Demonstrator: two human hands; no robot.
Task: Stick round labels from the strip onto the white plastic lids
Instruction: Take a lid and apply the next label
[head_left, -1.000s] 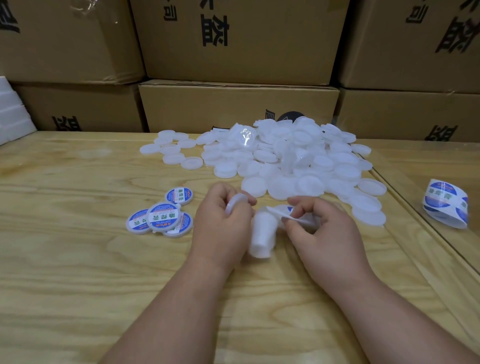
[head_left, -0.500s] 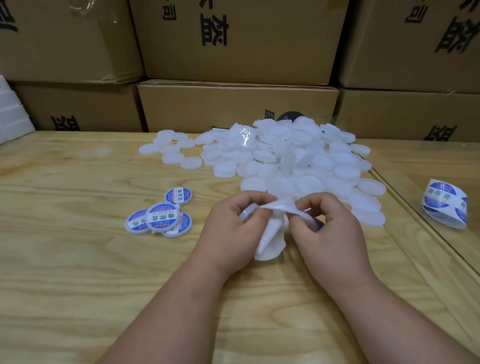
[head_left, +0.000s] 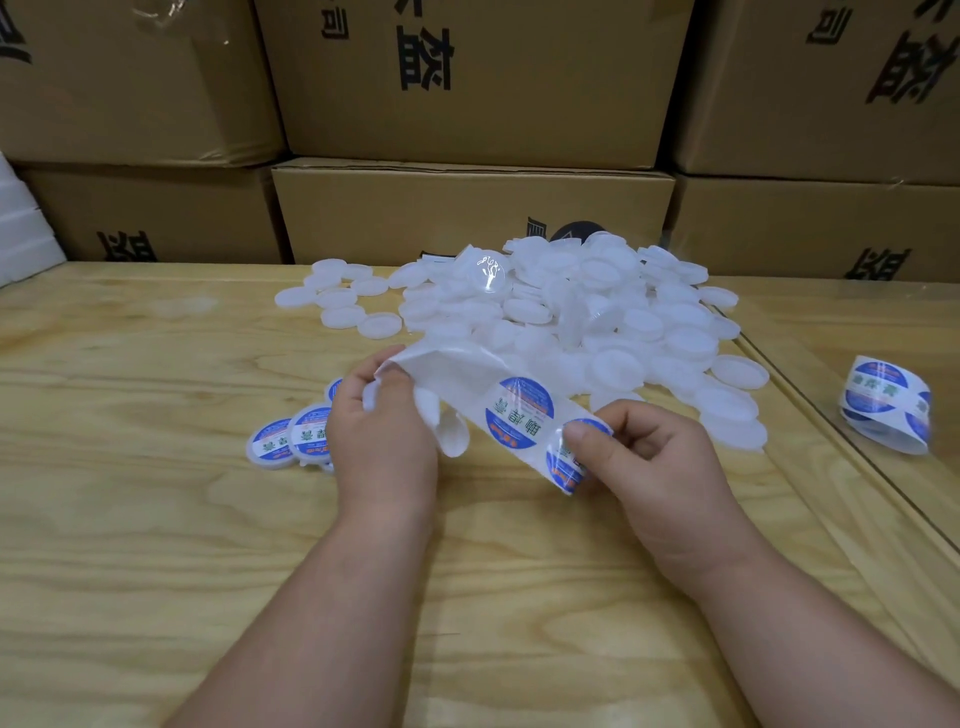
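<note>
Here the left hand (head_left: 382, 441) and the right hand (head_left: 649, 462) stretch a strip (head_left: 457, 371) of backing paper between them above the wooden table (head_left: 130, 519). The left hand's fingers are curled and pinch the bare far end of the strip; something white also shows inside that grip, but what it is cannot be told. The right hand's thumb (head_left: 584, 441) and curled fingers pinch the near end, the thumb pressing on a round blue-and-white label (head_left: 569, 462) there. A 2nd label (head_left: 519, 413) sits on the strip between the 2 hands. Beyond the hands lies a heap of plain white lids (head_left: 571, 312). Just left of the left hand, partly hidden by it, sits a small cluster of lids with labels on them (head_left: 291, 441). Well off to the right a coiled strip of labels (head_left: 885, 402) rests on the table. Cardboard boxes (head_left: 467, 208) stand stacked behind the heap.
</note>
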